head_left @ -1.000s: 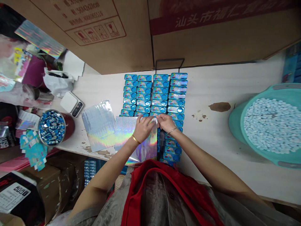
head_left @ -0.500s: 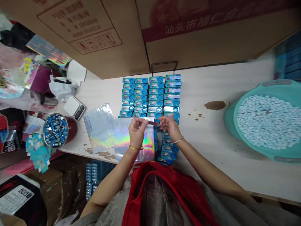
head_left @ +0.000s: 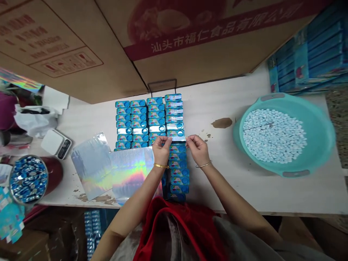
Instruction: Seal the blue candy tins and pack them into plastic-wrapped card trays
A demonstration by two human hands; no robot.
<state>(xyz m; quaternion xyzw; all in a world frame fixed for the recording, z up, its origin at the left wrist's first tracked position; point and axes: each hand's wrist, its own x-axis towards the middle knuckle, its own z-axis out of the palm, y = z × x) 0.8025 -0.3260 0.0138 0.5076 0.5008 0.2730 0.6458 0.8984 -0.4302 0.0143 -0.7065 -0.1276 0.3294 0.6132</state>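
Note:
A narrow shiny sticker strip [head_left: 178, 139] is stretched level between my two hands, over the rightmost column of small blue tins [head_left: 179, 172]. My left hand [head_left: 161, 152] is closed, pinching the strip's left end between thumb and fingers. At its other end, my right hand [head_left: 199, 150] pinches the strip too. Whether the strip touches the tin under it, I cannot tell. Several tins at the far end of that column carry silvery strips. Rainbow-silver sticker sheets [head_left: 127, 172] lie left of my left hand, partly covering the other tin columns.
A teal tub [head_left: 320, 137] of white wrapped pieces stands at the right. Large cartons [head_left: 114, 78] wall off the back. On the left are a white scale [head_left: 56, 143] and a pot of blue-silver pieces [head_left: 29, 177]. Flat blue packs [head_left: 320, 54] are stacked at back right.
My right hand has gone from loose fingers beside the strip to pinching its right end. The strip now spans both hands, its silvery face showing. The view has shifted to the right.

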